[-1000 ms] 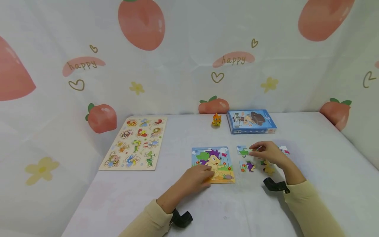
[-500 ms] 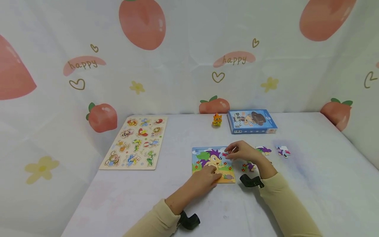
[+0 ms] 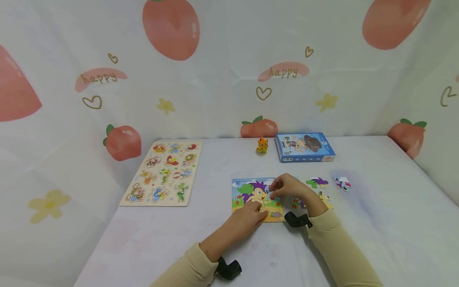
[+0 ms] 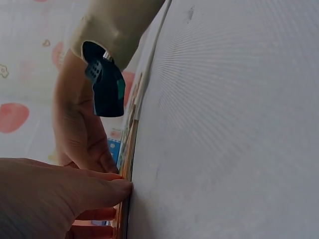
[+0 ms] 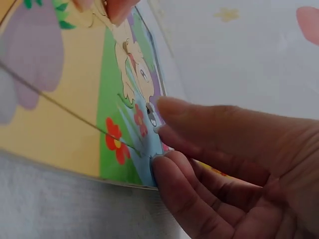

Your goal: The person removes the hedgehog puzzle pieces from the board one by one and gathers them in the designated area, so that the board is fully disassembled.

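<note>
A hedgehog jigsaw puzzle point(image 3: 238, 195) lies in its frame tray on the white table. My left hand point(image 3: 242, 221) rests on its lower part; in the left wrist view, the thumb point(image 4: 107, 191) lies at the board's edge. At the upper right of the puzzle, my right hand point(image 3: 292, 189) pinches a small puzzle piece point(image 5: 152, 118) between thumb and fingertips, which largely hide it. Loose puzzle pieces lie right of the board: a purple and green one point(image 3: 319, 182), a white and purple one point(image 3: 343, 183) and a yellowish one point(image 3: 325, 198). Others are partly covered by the right hand.
A wooden insect peg board point(image 3: 161, 173) lies at the left. Toward the back stand a small orange and yellow toy figure point(image 3: 262, 145) and a blue box point(image 3: 305, 147). A peach-print cloth point(image 3: 215, 91) hangs behind the table.
My right hand has moved left from the loose pieces to the puzzle's upper right, uncovering several pieces. My left hand has shifted slightly right on the board.
</note>
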Demonstrator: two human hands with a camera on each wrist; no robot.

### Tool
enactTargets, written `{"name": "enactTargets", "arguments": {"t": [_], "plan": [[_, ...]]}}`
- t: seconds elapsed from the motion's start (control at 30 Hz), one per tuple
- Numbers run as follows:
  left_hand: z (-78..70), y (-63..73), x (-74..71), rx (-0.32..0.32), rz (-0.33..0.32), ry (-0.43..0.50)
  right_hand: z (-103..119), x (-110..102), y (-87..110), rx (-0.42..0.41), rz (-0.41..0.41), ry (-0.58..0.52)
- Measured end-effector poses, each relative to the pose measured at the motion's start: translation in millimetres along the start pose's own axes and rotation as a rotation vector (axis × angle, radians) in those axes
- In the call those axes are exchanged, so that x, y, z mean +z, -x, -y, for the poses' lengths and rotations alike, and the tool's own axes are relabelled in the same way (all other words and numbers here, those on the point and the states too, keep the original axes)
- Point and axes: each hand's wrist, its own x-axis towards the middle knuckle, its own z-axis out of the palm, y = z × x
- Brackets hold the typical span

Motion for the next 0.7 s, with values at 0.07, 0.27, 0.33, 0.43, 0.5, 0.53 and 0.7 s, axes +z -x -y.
{"name": "enactTargets", "arguments": {"t": [0.07, 0.27, 0.33, 0.43, 0.5, 0.53, 0.7], "plan": [[-0.1, 0.5, -0.1, 0.006, -0.004, -0.013, 1.3, 0.7, 0.3, 0.001, -0.002, 0.006], [-0.9, 0.9, 1.2, 0.019, -0.027, -0.074, 0.4, 2.8, -0.7, -0.023, 0.008, 0.008], [-1.2, 0.9, 1.6, 0.027, -0.038, -0.098, -0.2, 3.1, -0.9, -0.026, 0.006, 0.003], [-1.6, 1.3, 1.3, 0.036, -0.046, -0.118, -0.7, 3.2, -0.8, -0.026, 0.001, 0.009], [-1.7, 1.7, 1.5, 0.04, -0.045, -0.123, -1.0, 3.3, -0.7, -0.025, 0.003, 0.016], [-1.7, 2.0, 1.5, 0.041, -0.043, -0.123, -0.8, 3.3, -0.6, -0.025, 0.005, 0.019], [-1.7, 2.3, 0.8, 0.043, -0.043, -0.132, 0.8, 2.3, 0.2, -0.017, 0.014, 0.01]]}}
